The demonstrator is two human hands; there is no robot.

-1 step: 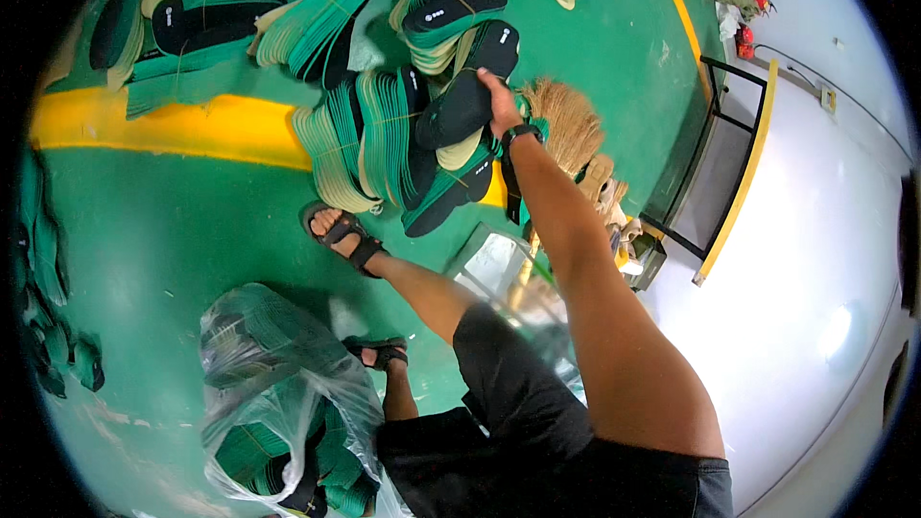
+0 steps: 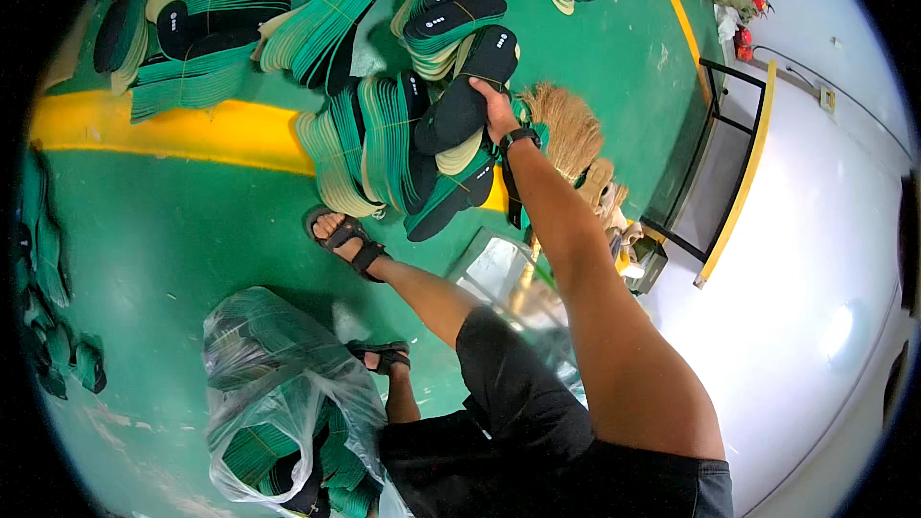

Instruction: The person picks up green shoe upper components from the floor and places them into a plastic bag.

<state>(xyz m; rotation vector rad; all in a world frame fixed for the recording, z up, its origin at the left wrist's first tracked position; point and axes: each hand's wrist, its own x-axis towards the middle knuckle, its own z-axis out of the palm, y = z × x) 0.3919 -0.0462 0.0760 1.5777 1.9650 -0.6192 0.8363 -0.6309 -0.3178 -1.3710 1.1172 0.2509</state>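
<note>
My right hand (image 2: 498, 109), a black watch on its wrist, grips the side of a bundle of insoles (image 2: 449, 123) with a black top face. The thumb lies on top; the other fingers are mostly hidden. This bundle rests on or against other banded insole stacks. Fanned green and cream insoles (image 2: 389, 139) touch it on the left, and a black-topped bundle (image 2: 456, 197) lies below. More insole bundles (image 2: 324, 24) are spread on the floor at the far side. At the lower left stands a clear plastic bag (image 2: 288, 350) with green and black insoles inside. My left hand is out of view.
A straw broom (image 2: 568, 125) and tan shoes or gloves (image 2: 600, 182) lie right of the pile. A black metal frame with a yellow edge (image 2: 739, 201) stands by the white wall. My sandaled feet (image 2: 350, 242) are near the pile. More insoles (image 2: 48, 259) line the left rim.
The whole view has shifted very slightly. My right hand keeps its grip on the same insole bundle.
</note>
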